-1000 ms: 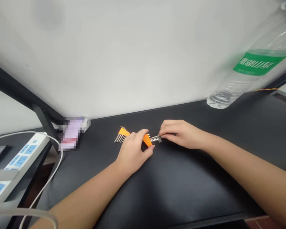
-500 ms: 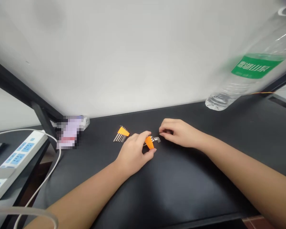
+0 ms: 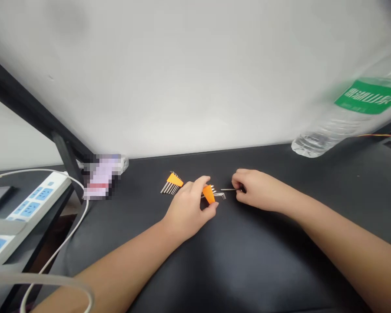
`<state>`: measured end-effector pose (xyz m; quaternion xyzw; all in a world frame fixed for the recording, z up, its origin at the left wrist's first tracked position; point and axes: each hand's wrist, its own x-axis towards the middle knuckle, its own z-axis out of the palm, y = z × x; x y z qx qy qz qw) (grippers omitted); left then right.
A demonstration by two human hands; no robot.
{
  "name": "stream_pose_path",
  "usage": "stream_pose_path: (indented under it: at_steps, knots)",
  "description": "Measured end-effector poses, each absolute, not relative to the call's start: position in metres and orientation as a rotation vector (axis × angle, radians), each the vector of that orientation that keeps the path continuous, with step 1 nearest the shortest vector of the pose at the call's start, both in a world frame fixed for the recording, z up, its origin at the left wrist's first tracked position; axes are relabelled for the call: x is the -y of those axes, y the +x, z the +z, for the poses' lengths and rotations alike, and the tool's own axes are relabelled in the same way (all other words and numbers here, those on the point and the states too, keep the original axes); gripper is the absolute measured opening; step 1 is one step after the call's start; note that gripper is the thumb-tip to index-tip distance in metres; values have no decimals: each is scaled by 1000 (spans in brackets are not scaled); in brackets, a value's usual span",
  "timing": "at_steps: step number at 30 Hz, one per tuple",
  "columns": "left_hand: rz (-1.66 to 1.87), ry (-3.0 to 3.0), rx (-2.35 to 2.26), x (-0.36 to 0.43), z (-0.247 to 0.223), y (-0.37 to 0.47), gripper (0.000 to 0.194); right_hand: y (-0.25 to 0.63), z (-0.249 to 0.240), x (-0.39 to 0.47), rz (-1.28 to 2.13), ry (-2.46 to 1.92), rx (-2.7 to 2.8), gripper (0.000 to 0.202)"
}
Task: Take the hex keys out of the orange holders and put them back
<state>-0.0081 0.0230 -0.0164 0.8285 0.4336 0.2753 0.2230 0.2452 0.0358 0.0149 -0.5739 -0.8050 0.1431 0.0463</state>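
Observation:
My left hand (image 3: 190,206) pinches an orange holder (image 3: 209,194) between thumb and fingers, just over the black table. Several bent metal hex keys (image 3: 220,195) stick out of its right side. To the right, my right hand (image 3: 252,187) grips a thin metal key (image 3: 228,189), whose straight end points left toward the holder with a gap between them. A second orange holder (image 3: 175,179) with several hex keys lies on the table behind and left of my left hand.
A large clear bottle (image 3: 345,111) with a green label stands at the back right. Left are a blurred lilac object (image 3: 100,176), a white power strip (image 3: 35,204), a white cable (image 3: 84,213) and a black metal frame (image 3: 67,154). The black table (image 3: 241,256) meets a pale wall.
My right hand has moved right, away from the orange holder, and a thin metal key now shows in its fingers. The whole view has shifted slightly.

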Motion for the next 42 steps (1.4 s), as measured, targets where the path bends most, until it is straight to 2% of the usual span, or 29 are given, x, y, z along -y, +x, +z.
stream_pose_path:
  at_steps: [8, 22, 28, 31, 37, 42]
  knots:
    - [836, 2266, -1216, -24, -15, -8, 59, 238, 27, -28, 558, -1261, 2456, 9]
    - [835, 2306, -1176, -25, -17, -8, 59, 240, 25, -23, 448, -1087, 2456, 18]
    - [832, 2372, -1154, -24, -13, -8, 57, 223, 22, -18, 639, -998, 2390, 15]
    - [816, 2358, -1163, -24, -12, -8, 53, 220, 23, -19, 733, -1006, 2322, 11]
    - [821, 2330, -1183, -24, -12, -7, 49, 235, 20, -27, 525, -1252, 2426, 6]
    - [818, 2322, -1184, -24, -12, -7, 49, 238, 13, -34, 543, -1331, 2480, 5]
